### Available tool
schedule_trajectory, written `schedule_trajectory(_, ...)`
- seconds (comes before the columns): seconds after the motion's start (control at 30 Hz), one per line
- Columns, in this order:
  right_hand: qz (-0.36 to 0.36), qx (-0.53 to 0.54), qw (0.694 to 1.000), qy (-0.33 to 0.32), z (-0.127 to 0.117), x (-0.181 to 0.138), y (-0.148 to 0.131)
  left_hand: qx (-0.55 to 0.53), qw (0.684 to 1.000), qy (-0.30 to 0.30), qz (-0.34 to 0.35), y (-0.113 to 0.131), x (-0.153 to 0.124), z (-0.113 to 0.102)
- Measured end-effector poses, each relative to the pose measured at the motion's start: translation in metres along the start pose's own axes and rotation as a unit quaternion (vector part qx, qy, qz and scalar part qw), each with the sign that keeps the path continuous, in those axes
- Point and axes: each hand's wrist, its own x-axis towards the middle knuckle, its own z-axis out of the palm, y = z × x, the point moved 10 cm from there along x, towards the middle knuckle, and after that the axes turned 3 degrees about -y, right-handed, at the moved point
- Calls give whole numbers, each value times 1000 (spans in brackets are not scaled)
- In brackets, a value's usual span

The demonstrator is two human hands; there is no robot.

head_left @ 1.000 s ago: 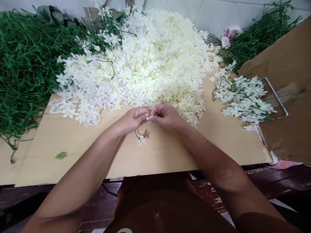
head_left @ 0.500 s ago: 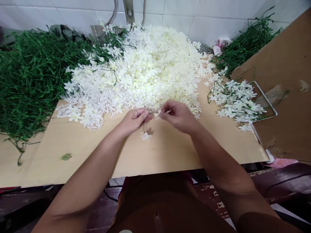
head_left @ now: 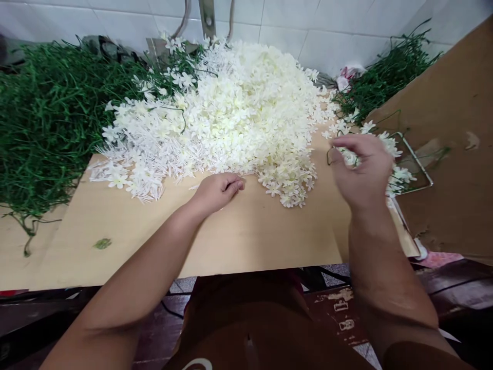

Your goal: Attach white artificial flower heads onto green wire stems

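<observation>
The right hand (head_left: 362,172) pinches a light, floppy flower sprig (head_left: 348,156), best held by its stem, right of the flower pile (head_left: 239,113); the left hand (head_left: 217,190), curled, rests at the pile's near edge.

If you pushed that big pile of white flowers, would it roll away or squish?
The pile of white flowers would probably scatter and slide, not roll: it is many small loose blooms. They look light and thin-petalled, so likely squish easily. The wooden board looks smooth, so strays may skid.

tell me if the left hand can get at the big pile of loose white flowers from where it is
Probably yes. The left hand rests on the board right at the near edge of the white flower pile, fingers curled, with nothing between them. The right hand is off by the stemmed flowers, out of the way.
</observation>
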Motion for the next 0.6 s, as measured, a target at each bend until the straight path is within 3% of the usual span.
schedule_trajectory(0.17, -143, 111, 968, -171, 106, 17, -112, 67, 997, -25, 10, 3, 2, 3)
schedule_trajectory(0.33, -214, -14, 927, -307, 214, 31, -193, 51, 999, 10, -7, -8, 3, -1)
schedule_trajectory(0.47, -199, -96, 907, -359, 266, 41, -211, 43, 999, 26, 3, -10, 3, -3)
schedule_trajectory(0.6, -152, -75, 911, -377, 273, 53, -201, 23, 999, -3, 35, -2, 3, 2)
